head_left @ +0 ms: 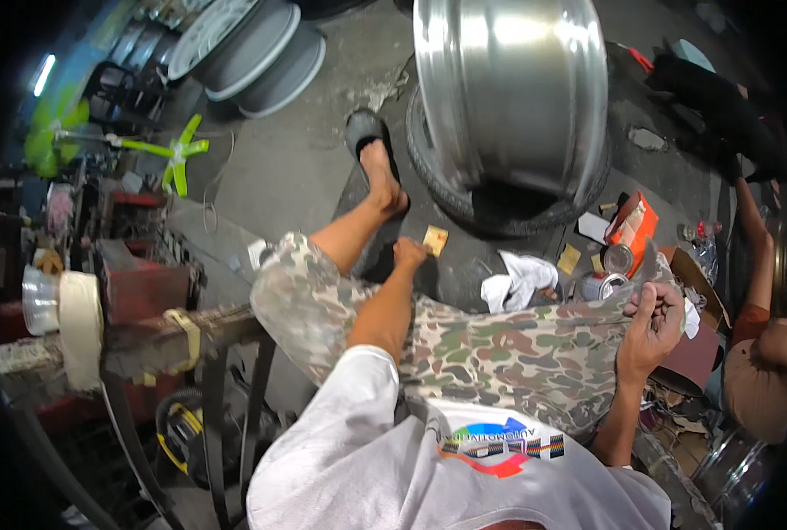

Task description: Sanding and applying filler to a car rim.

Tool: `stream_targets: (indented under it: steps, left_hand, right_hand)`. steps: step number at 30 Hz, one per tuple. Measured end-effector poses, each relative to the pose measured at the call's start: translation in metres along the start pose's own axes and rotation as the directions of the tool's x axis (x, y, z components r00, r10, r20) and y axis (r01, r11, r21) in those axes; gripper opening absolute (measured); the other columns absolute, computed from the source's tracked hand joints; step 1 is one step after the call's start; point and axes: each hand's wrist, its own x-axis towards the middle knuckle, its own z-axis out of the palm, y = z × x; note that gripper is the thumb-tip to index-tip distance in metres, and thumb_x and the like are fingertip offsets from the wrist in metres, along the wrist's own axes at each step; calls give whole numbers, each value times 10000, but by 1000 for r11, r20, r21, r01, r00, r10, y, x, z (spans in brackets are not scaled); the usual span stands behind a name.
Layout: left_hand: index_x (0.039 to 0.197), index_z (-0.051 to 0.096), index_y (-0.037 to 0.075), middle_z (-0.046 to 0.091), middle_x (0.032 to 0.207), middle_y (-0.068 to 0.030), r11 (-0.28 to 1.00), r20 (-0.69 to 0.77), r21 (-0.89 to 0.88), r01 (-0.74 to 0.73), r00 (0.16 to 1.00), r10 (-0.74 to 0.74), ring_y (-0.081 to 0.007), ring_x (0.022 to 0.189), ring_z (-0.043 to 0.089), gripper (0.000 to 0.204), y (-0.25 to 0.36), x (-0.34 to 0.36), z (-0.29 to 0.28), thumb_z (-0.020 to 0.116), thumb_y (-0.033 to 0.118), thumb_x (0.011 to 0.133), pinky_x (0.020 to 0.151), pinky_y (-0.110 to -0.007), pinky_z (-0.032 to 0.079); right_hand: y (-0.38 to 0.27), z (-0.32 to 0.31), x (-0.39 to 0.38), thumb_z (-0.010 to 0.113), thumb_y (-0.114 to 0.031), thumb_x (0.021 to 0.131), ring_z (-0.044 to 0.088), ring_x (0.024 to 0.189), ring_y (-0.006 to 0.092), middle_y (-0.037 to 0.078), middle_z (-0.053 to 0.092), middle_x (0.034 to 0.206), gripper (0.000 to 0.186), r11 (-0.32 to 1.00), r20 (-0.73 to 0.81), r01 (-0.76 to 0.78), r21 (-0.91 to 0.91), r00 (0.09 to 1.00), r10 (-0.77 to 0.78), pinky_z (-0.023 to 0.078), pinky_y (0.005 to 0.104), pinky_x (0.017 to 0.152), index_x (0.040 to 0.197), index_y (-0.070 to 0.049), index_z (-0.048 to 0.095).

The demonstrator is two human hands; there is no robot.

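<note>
My left hand [408, 253] reaches forward beside my bent knee, its fingers closed at the edge of a small yellow square piece [436, 240] with a reddish mark. The piece appears pinched in the fingertips. My right hand [657, 325] rests over my right thigh, palm turned up and fingers loosely curled, with nothing visible in it. In front of me a large silver wheel rim [513, 97] stands on its edge over a black tyre [422, 172] lying flat. A crumpled white cloth [521, 281] lies between my legs and the tyre.
Tin cans [619, 259], an orange packet [634, 225] and another yellow piece [569, 259] lie at the right. Another person's arm [754, 216] shows at the far right. Stacked wheel rims [274, 53] lie far left, with a green fan [179, 153] nearer.
</note>
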Motion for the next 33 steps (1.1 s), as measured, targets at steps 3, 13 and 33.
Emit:
stream_targets:
  steps: [3,13,33]
  left_hand:
    - [1021,703,-20,689,1090,-239,999,-27,-21,38,999,-39,-379,1070,661,380,2,-1,-2,742,258,766,942,-429,515]
    - [872,694,-55,715,801,-140,937,164,-297,183,977,-139,-185,623,700,120,22,-14,-15,724,-8,766,571,-332,620]
    - [976,646,-121,697,948,-236,860,276,-448,244,953,-127,-306,728,724,152,27,-33,-21,620,-39,850,672,-370,640]
  right_hand:
    - [-12,3,3,613,-101,977,597,698,89,55,613,845,124,999,-19,-38,-9,999,37,511,226,607,1000,16,577]
    - [-11,6,2,615,-123,980,598,628,79,37,613,769,137,997,-23,-38,66,999,40,504,231,555,979,-2,551]
    - [-15,11,8,604,-71,972,703,775,167,91,639,909,101,987,-8,62,151,998,-62,523,274,675,975,6,538]
